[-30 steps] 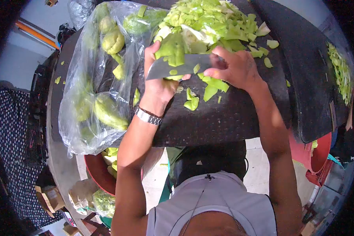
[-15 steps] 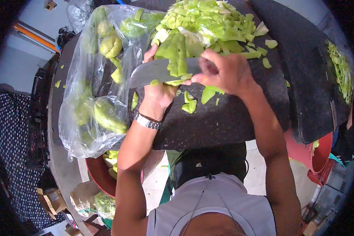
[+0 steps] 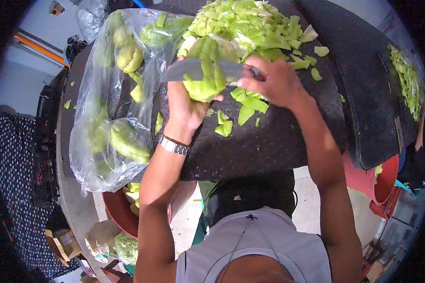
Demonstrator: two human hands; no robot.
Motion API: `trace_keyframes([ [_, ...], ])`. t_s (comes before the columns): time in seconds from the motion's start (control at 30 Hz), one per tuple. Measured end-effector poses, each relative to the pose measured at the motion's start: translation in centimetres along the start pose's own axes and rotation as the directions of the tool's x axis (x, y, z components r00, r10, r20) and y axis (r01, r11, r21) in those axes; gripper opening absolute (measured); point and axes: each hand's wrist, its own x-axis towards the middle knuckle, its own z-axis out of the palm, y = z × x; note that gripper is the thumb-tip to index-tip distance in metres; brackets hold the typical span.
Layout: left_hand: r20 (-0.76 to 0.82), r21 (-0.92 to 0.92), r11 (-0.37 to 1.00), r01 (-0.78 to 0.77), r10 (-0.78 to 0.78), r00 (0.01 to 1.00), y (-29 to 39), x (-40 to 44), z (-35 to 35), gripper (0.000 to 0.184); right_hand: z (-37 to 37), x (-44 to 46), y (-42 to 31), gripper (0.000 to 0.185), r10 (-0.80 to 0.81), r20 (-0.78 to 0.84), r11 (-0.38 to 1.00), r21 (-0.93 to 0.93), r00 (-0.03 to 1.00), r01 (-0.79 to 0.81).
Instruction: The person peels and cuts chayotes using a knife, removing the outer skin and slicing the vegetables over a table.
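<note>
My left hand [image 3: 186, 109] grips a green chayote [image 3: 204, 89] from below, over the dark tabletop [image 3: 269, 146]. In my right hand [image 3: 277, 84] is a broad-bladed knife [image 3: 179, 70], its blade slightly smeared by motion and lying across the chayote. Strips of the chayote's skin surface show on both sides of the blade. Just beyond the hands rises a heap of green peelings [image 3: 250, 28]. Several loose peel pieces [image 3: 248, 109] lie close to my right hand, and a few more sit nearer the table's front edge.
A clear plastic bag [image 3: 87, 162] with whole chayotes [image 3: 127, 144] spreads over the table's left side. Under the table's left edge stands a red tub [image 3: 113, 207] with green pieces; another red tub [image 3: 387, 181] is at right. More shreds [image 3: 406, 85] lie far right.
The blade has gone from the near side of the chayote farther away across it. The chayote is tipped, showing its rounded near end. A peel piece has dropped beside the loose ones.
</note>
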Motion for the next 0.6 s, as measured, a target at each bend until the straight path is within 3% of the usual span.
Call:
trace_keyframes([
  [0.1,-0.062,-0.01,0.999,-0.053,0.052,0.997,-0.9,-0.6,1.0,0.063,1.2,0.4,0.9,0.052,-0.198,-0.142,0.98,-0.064,0.97,0.191],
  [0.13,-0.028,0.01,1.0,-0.019,0.02,0.999,-1.0,-0.3,0.3,0.064,-0.1,0.6,0.6,0.052,-0.004,0.013,0.999,-0.032,1.0,0.005],
  [0.17,0.034,0.034,0.999,-0.003,0.002,0.999,-0.7,0.2,0.0,0.066,-0.2,0.7,2.0,0.053,0.032,-0.031,0.998,-0.055,0.999,-0.034],
  [0.23,-0.003,0.039,0.999,0.003,-0.003,1.0,-0.1,-0.4,1.3,0.067,-1.0,0.9,2.7,0.04,0.079,-0.101,0.994,-0.067,0.992,-0.086],
  [0.33,0.098,0.004,0.999,0.052,-0.052,0.994,-0.4,-0.5,1.1,0.065,-0.5,0.4,1.2,0.047,0.038,-0.074,0.998,0.059,0.997,-0.033],
  [0.43,0.099,0.013,1.0,0.026,-0.027,0.995,-0.2,-0.3,1.2,0.068,0.9,1.8,0.5,0.072,0.183,-0.001,0.927,0.332,0.983,-0.173],
  [0.47,0.086,-0.029,0.999,0.037,-0.034,0.996,-0.2,-0.3,1.2,0.068,-0.5,1.0,0.2,0.081,0.413,0.463,0.59,0.52,0.784,-0.618],
  [0.53,0.067,-0.112,0.992,0.05,-0.042,0.997,-0.2,-0.3,1.4,0.069,-1.0,0.6,0.7,0.084,0.246,0.646,0.268,0.671,0.723,-0.691],
  [0.6,0.086,-0.125,0.991,0.056,-0.046,0.995,-0.1,-0.2,1.2,0.069,-1.6,0.6,0.8,0.084,0.053,0.731,-0.03,0.682,0.68,-0.731],
])
